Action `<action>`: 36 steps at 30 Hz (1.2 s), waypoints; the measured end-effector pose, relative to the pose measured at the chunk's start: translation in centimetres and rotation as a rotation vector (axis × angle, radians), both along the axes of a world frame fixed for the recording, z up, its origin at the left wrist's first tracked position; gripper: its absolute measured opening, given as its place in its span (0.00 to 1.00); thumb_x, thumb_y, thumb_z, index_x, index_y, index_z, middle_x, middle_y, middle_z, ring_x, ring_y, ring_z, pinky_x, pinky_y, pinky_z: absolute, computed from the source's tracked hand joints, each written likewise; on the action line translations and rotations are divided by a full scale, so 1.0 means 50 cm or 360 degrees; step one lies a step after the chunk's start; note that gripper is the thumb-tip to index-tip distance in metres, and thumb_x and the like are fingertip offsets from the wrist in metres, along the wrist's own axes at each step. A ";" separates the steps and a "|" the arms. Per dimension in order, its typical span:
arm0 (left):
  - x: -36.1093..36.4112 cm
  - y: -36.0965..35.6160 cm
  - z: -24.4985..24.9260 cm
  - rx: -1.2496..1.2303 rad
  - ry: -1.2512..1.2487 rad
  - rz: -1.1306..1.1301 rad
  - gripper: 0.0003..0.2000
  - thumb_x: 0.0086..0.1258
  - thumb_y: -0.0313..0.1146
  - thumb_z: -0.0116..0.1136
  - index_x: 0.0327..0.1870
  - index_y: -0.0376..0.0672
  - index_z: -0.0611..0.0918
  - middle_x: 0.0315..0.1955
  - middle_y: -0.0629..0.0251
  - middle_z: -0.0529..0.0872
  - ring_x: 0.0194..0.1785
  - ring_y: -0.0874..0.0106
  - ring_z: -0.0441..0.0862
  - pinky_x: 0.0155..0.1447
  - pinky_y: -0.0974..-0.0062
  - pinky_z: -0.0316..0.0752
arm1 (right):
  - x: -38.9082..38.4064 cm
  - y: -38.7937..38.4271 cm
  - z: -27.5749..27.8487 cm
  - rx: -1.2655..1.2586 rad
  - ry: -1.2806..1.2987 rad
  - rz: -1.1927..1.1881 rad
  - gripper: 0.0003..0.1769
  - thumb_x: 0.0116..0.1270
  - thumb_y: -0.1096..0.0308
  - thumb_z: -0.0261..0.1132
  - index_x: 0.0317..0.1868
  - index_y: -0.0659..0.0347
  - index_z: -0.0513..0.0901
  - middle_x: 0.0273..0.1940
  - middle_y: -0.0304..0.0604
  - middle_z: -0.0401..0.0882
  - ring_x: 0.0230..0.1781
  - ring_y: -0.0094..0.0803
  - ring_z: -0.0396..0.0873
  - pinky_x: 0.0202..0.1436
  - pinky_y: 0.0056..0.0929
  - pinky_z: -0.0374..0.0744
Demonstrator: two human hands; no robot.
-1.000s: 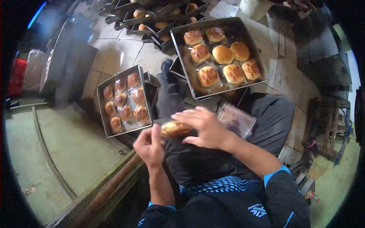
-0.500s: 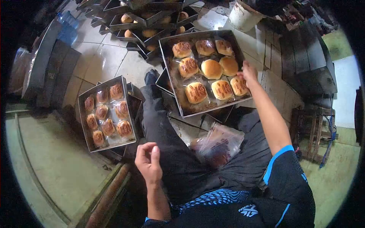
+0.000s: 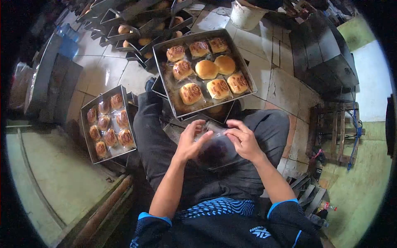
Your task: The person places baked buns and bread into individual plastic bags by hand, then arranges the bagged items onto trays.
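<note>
A black shirt [image 3: 215, 231] with blue-edged sleeves [image 3: 283, 208] and white logo [image 3: 260, 232] tops dark trousers [image 3: 215, 182].

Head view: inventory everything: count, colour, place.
Bags: count unclear, transparent, lap
Large tray: one, dark, ahead
Bare buns: two, golden, large tray
Wrapped buns: seven, golden, large tray
Smaller tray: one, grey, left
Wrapped rolls: nine, brown, smaller tray
Stacked trays: several, dark, far floor
Bucket: one, white, far floor
Wooden frame: one, brown, right
Bottle: one, red label, lower right
Containers: count unclear, blue, upper left
Left hand: one, bags' left side
Right hand: one, bags' right side
</note>
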State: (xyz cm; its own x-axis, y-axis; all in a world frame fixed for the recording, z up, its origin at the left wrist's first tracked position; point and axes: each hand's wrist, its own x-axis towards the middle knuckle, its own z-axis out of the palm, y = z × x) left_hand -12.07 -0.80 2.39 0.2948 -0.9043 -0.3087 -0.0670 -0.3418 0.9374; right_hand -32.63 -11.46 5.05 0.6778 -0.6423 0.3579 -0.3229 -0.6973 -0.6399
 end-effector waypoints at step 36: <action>0.027 0.027 -0.145 0.0315 -0.0498 -0.0616 0.62 0.36 0.59 0.84 0.75 0.38 0.65 0.57 0.43 0.83 0.63 0.52 0.80 0.67 0.60 0.75 | -0.075 0.157 0.063 -0.0329 0.0177 0.0589 0.11 0.60 0.72 0.69 0.44 0.56 0.89 0.45 0.46 0.84 0.45 0.42 0.83 0.48 0.37 0.83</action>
